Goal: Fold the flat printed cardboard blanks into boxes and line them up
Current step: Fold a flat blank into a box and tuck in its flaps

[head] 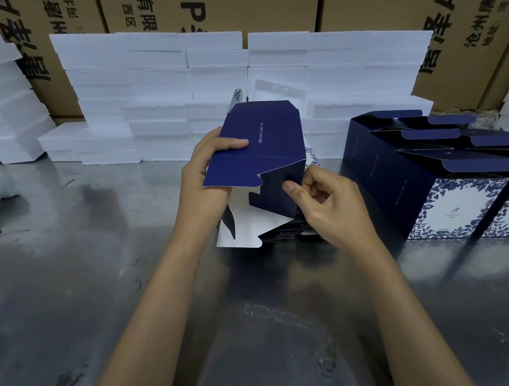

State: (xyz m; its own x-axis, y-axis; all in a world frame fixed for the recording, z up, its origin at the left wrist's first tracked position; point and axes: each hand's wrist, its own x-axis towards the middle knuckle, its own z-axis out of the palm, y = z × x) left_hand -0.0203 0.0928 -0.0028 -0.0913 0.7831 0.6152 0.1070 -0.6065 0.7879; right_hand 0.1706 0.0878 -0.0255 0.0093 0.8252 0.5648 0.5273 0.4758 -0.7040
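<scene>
Steel tabletop (61,269), foam stacks (151,95) behind | navy blank (259,145) raised above flat pile (286,234) | left hand (206,177) grips blank's left edge | right hand (330,204) pinches its right flap | folded boxes (428,187) right of blank.

A scuffed, grey, reflective metal tabletop (61,269) fills the foreground under soft, even light. Stacked white foam slabs (151,101) line its far edge, and behind them tall brown corrugated cartons (365,10) printed with black characters wall off the room.
</scene>
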